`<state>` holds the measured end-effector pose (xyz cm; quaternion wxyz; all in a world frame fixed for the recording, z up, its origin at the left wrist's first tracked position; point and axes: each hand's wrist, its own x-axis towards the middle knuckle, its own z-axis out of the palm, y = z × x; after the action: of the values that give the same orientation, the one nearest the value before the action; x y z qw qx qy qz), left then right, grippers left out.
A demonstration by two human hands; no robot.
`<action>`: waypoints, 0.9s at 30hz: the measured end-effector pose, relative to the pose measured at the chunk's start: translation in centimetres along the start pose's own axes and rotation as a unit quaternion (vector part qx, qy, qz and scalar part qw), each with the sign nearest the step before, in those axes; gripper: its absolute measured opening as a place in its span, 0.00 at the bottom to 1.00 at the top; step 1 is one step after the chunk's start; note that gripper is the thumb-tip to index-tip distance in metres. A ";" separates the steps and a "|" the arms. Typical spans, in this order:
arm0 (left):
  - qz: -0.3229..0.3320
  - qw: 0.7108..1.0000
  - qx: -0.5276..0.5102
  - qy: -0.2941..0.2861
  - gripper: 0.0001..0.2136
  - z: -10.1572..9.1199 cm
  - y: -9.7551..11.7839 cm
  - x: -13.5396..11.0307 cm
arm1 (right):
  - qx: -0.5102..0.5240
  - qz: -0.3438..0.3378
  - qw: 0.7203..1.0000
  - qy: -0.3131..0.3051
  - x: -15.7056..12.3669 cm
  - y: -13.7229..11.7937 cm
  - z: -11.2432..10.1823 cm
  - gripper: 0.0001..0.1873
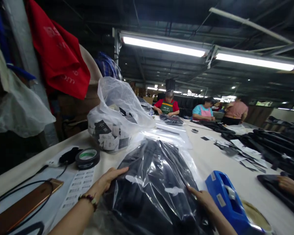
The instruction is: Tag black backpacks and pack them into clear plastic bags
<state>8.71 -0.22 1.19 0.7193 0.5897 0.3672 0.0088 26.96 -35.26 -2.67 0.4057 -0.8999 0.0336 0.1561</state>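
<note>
A dark garment sealed in a clear plastic bag [154, 182] lies on the white table [210, 156] right in front of me. My left hand [107, 181] rests on the bag's left edge, fingers stretched flat along it. My right hand [202, 197] lies flat against the bag's right side, fingers extended. Both hands touch the bag without gripping it. A bead bracelet sits on my left wrist.
A blue tape dispenser [226, 199] stands at my right. A black tape roll [87, 158], a label sheet [78, 187] and a phone on a cable [22, 207] lie left. A plastic bag of tags [115, 127] stands behind. Dark garments [274, 147] pile right. Three people work at the far end.
</note>
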 end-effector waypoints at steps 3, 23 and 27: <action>0.009 1.000 -0.003 0.015 0.15 0.6 0.2 0.1 | 0.035 0.018 0.999 -0.007 0.6 0.2 0.6 0.32; 0.241 0.874 0.372 0.198 0.18 -1.5 -5.1 -3.2 | 0.322 0.029 0.928 -0.184 -6.9 0.6 -3.1 0.26; 0.559 0.606 0.514 0.237 0.23 0.5 -6.1 -4.8 | 0.264 -0.004 0.938 -0.226 -7.8 1.9 -3.7 0.28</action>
<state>2.88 -4.68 -1.53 0.0406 0.9304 0.0679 0.3579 20.17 -39.75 0.67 0.6263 -0.7016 -0.0225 0.3392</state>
